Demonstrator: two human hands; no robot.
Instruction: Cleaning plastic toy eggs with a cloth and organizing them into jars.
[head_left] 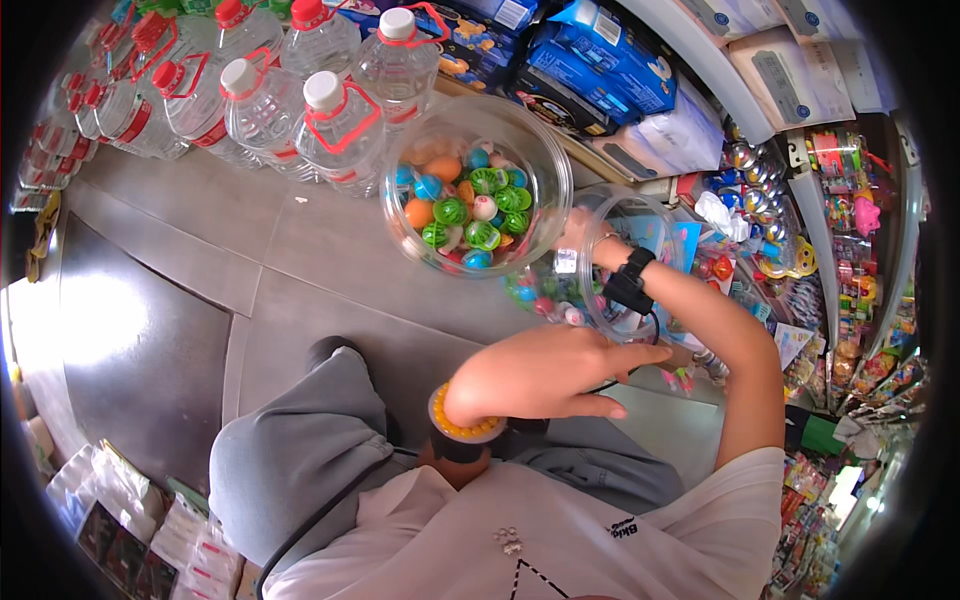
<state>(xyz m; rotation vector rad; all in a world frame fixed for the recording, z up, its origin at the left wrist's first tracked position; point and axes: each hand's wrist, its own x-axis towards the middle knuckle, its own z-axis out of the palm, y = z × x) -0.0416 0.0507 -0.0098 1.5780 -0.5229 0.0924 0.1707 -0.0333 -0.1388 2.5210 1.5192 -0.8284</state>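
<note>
Left hand (550,375): centre of the frame, back upward, above the lap; index finger stretched to the right, thumb standing apart from it, nothing visible in the grip. Yellow bead bracelet (465,415) at its wrist.

Right hand (583,238): right of centre, put through the round mouth of a clear jar (648,218); fingers partly hidden behind plastic, so whether they are spread or pinching cannot be told. Black wristband (630,283) on that arm, at the jar's rim.

Small balls (545,305), mixed colours: seen through clear plastic, lower left of the jar's rim.

Large clear tub (545,160): upper middle, just left of the jar; holds toy balls (484,207) in green, blue, orange and white.

Water bottles (265,110), clear, red or white caps: grouped upper left.

Blue packets (600,60): top, right of centre.

Tissue packs (790,75): upper right.

Grey tiled floor (330,255): left and middle.

Grey trousers (300,430) and white shirt (620,560): the person's own, lower middle.
</note>
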